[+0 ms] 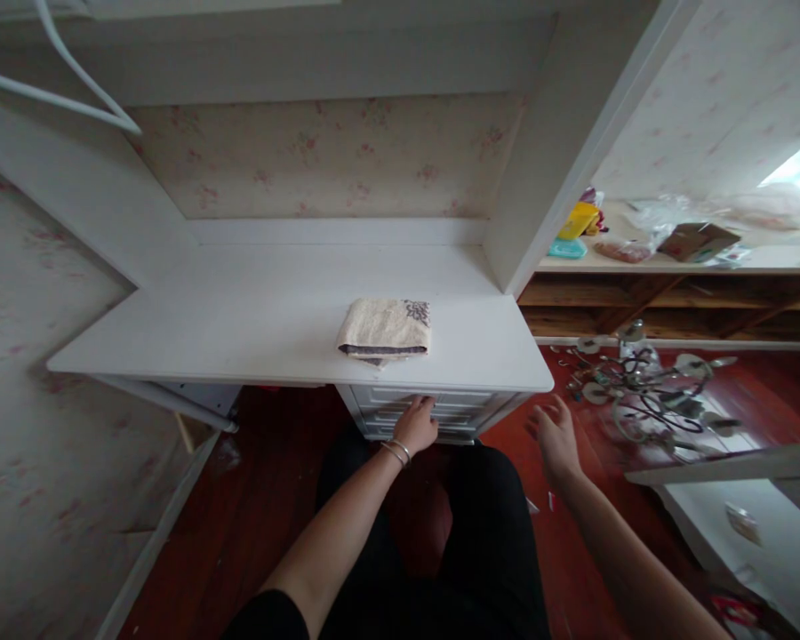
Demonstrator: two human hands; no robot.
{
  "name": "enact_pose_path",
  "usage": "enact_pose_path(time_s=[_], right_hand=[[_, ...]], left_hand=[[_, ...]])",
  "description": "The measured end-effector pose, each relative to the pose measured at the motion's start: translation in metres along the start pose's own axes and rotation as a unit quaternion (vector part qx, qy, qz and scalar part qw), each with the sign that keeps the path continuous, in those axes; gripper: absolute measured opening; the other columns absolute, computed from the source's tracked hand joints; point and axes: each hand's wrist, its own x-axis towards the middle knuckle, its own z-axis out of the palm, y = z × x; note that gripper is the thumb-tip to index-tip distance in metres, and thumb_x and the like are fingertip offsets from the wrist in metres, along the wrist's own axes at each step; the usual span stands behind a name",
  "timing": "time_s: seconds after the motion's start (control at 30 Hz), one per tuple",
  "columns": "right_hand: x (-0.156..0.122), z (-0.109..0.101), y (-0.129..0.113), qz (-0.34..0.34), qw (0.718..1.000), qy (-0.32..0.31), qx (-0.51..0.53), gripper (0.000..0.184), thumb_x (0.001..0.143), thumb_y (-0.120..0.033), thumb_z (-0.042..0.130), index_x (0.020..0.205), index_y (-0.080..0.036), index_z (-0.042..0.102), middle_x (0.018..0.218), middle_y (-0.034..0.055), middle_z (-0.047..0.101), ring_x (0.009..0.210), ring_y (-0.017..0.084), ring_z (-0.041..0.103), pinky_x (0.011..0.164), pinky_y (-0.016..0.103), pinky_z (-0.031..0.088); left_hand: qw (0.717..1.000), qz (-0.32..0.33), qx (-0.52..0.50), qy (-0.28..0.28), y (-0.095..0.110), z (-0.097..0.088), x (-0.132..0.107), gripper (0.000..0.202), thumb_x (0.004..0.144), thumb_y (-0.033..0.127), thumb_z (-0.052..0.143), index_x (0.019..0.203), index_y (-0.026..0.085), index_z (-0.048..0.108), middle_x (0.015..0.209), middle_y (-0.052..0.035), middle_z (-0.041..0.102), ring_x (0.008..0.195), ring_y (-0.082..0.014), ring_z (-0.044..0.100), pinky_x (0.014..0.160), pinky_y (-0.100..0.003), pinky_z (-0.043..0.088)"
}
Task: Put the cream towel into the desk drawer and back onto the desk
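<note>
My left hand [419, 427], with bangles at its wrist, reaches to the front of the white drawer unit [463, 411] under the desk. Its fingers are closed at the top drawer, around what looks like a small dark knob, mostly hidden by the fingertips. Out to the right of the drawers, my right hand [555, 437] hangs in the air, fingers apart and holding nothing. A folded cream towel [385, 325] with a dark pattern and dark edge lies on the white desktop [253, 311], near its front edge and above my left hand.
Upright panels and a shelf [333, 53] frame the desk. A chandelier [660, 391] lies on the red floor at right, before a low shelf unit [707, 265] bearing bags and a cardboard box [697, 240]. A white cable [86, 80] hangs at upper left.
</note>
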Motion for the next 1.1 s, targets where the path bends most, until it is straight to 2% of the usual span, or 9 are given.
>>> enact_pose_path(time_s=[0.07, 0.17, 0.3, 0.4, 0.53, 0.77, 0.93, 1.1], right_hand=[[-0.027, -0.009, 0.023, 0.116, 0.987, -0.027, 0.108, 0.061, 0.067, -0.043, 0.066, 0.123, -0.03, 0.047, 0.107, 0.0009, 0.059, 0.075, 0.014, 0.062, 0.071, 0.031, 0.054], [-0.071, -0.02, 0.06, 0.241, 0.957, -0.07, 0.147, 0.049, 0.06, -0.036, 0.074, 0.104, -0.024, 0.056, 0.084, -0.002, 0.066, 0.062, 0.014, 0.063, 0.06, 0.026, 0.053], [-0.12, -0.032, 0.103, 0.298, 0.936, -0.104, 0.158, 0.038, 0.06, -0.036, 0.077, 0.092, -0.024, 0.061, 0.078, -0.0021, 0.069, 0.063, 0.014, 0.065, 0.061, 0.027, 0.055], [-0.139, -0.038, 0.116, 0.307, 0.93, -0.115, 0.165, 0.03, 0.063, -0.037, 0.075, 0.088, -0.026, 0.063, 0.077, -0.0026, 0.07, 0.066, 0.016, 0.066, 0.065, 0.029, 0.057], [-0.143, -0.047, 0.103, 0.306, 0.929, -0.119, 0.171, 0.031, 0.061, -0.036, 0.078, 0.087, -0.024, 0.064, 0.077, -0.0023, 0.069, 0.064, 0.015, 0.065, 0.063, 0.027, 0.056], [-0.124, -0.058, 0.046, 0.253, 0.94, -0.118, 0.197, 0.032, 0.063, -0.035, 0.08, 0.087, -0.021, 0.066, 0.079, -0.0025, 0.067, 0.068, 0.012, 0.063, 0.062, 0.022, 0.053], [-0.11, -0.053, 0.017, 0.22, 0.943, -0.129, 0.214, 0.03, 0.064, -0.032, 0.08, 0.088, -0.02, 0.066, 0.081, -0.0017, 0.066, 0.068, 0.012, 0.062, 0.064, 0.022, 0.052], [-0.104, -0.04, 0.004, 0.206, 0.947, -0.142, 0.202, 0.028, 0.066, -0.032, 0.078, 0.088, -0.02, 0.067, 0.08, -0.0008, 0.066, 0.067, 0.012, 0.061, 0.063, 0.023, 0.052]], left_hand=[[1.0, -0.003, 0.012, 0.013, -0.001, 0.001, -0.003, 0.051, 0.083, 0.016, 0.046, 0.134, 0.026, 0.048, 0.139, -0.0047, 0.048, 0.115, -0.018, 0.055, 0.099, -0.028, 0.043], [0.999, 0.002, 0.031, 0.031, -0.002, 0.0, -0.005, 0.05, 0.084, 0.014, 0.045, 0.133, 0.028, 0.05, 0.137, -0.0023, 0.052, 0.116, -0.016, 0.055, 0.099, -0.027, 0.043], [0.997, -0.013, 0.073, 0.027, 0.002, -0.006, -0.002, 0.041, 0.086, 0.019, 0.048, 0.124, 0.029, 0.059, 0.126, -0.0016, 0.061, 0.111, -0.0156, 0.058, 0.095, -0.027, 0.044], [0.996, -0.022, 0.086, 0.027, 0.006, -0.01, 0.001, 0.034, 0.088, 0.025, 0.05, 0.119, 0.029, 0.062, 0.12, -0.0031, 0.065, 0.108, -0.0167, 0.06, 0.092, -0.028, 0.046], [0.994, -0.025, 0.102, 0.025, 0.01, -0.012, 0.002, 0.03, 0.089, 0.032, 0.051, 0.115, 0.029, 0.066, 0.114, -0.0053, 0.068, 0.106, -0.0183, 0.062, 0.089, -0.028, 0.046], [0.992, -0.03, 0.125, 0.012, 0.012, -0.012, 0.0, 0.028, 0.09, 0.033, 0.05, 0.111, 0.027, 0.068, 0.108, -0.0091, 0.07, 0.1, -0.0214, 0.065, 0.083, -0.031, 0.048], [0.991, -0.023, 0.135, 0.009, 0.013, -0.014, 0.001, 0.029, 0.091, 0.028, 0.045, 0.107, 0.026, 0.07, 0.105, -0.0092, 0.071, 0.097, -0.0215, 0.065, 0.081, -0.031, 0.049], [0.99, -0.013, 0.14, -0.001, 0.014, -0.016, -0.003, 0.031, 0.093, 0.029, 0.042, 0.101, 0.024, 0.071, 0.101, -0.0103, 0.071, 0.096, -0.0212, 0.065, 0.08, -0.031, 0.048]])
